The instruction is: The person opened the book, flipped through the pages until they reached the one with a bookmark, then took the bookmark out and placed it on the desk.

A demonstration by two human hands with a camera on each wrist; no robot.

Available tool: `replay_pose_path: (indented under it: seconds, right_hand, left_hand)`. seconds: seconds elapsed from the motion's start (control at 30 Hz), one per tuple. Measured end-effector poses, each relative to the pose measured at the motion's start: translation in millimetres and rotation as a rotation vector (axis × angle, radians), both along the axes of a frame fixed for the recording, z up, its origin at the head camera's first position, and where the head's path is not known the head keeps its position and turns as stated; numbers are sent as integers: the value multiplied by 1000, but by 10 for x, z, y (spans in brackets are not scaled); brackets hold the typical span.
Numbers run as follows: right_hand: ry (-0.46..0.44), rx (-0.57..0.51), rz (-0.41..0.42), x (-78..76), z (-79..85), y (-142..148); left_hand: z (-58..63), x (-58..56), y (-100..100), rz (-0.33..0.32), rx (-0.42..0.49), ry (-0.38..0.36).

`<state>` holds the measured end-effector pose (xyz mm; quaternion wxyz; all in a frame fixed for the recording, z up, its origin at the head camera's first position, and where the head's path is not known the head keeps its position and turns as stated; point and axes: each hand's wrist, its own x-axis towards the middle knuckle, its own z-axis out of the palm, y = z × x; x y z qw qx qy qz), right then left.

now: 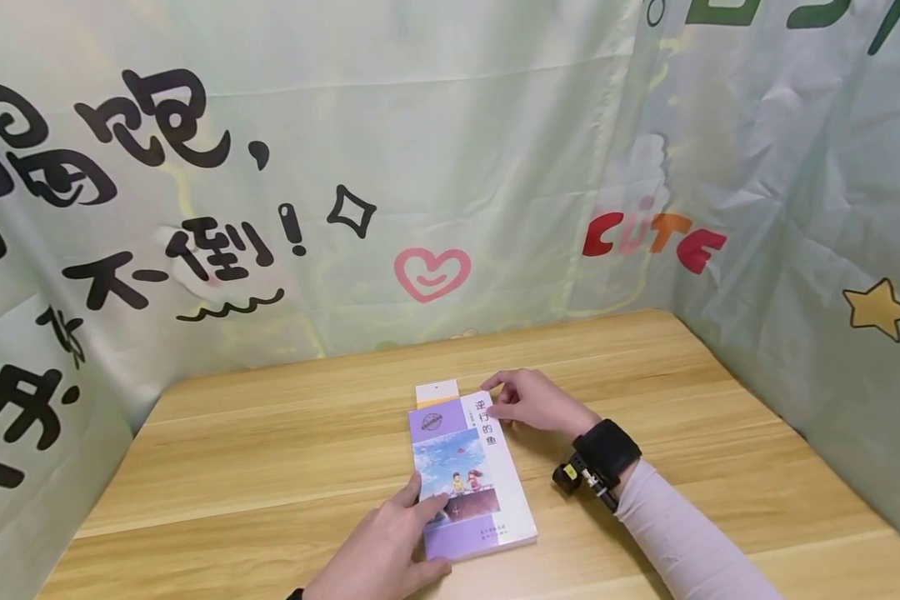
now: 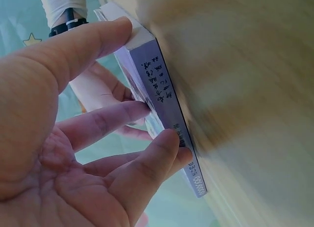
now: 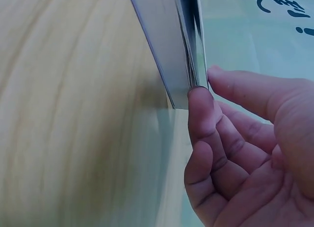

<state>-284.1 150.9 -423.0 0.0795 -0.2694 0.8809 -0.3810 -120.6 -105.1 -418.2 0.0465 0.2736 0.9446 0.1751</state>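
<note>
A paperback book [image 1: 457,475] with a purple and white cover lies face up on the wooden table; its cover picture has two cartoon children under a blue sky. From its top end sticks out a white card-like piece [image 1: 437,390] with a yellow band. My left hand [image 1: 390,537] steadies the lower left corner, thumb at the bottom edge, one finger on the cover, others against the purple spine [image 2: 157,79]. At the upper right edge, my right hand [image 1: 536,402] pinches the cover between thumb and finger; in the right wrist view the page block [image 3: 171,50] shows a narrow gap under the cover.
The wooden table [image 1: 270,467] spreads around the book. A pale green cloth [image 1: 420,167] with printed lettering, a heart and a star hangs along its back and sides. A black wrist strap [image 1: 607,450] with a small camera sits on the right wrist.
</note>
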Motion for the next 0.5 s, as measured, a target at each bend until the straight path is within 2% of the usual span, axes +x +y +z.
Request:
replay_pose_path:
  seconds: [0.17, 0.5]
  right_hand:
    - [8, 4, -15, -26, 9, 40]
    - [-1, 7, -22, -61, -2, 96]
  left_hand:
    - [-5, 0, 18, 0, 12, 18]
    - [3, -13, 77, 5, 3, 6]
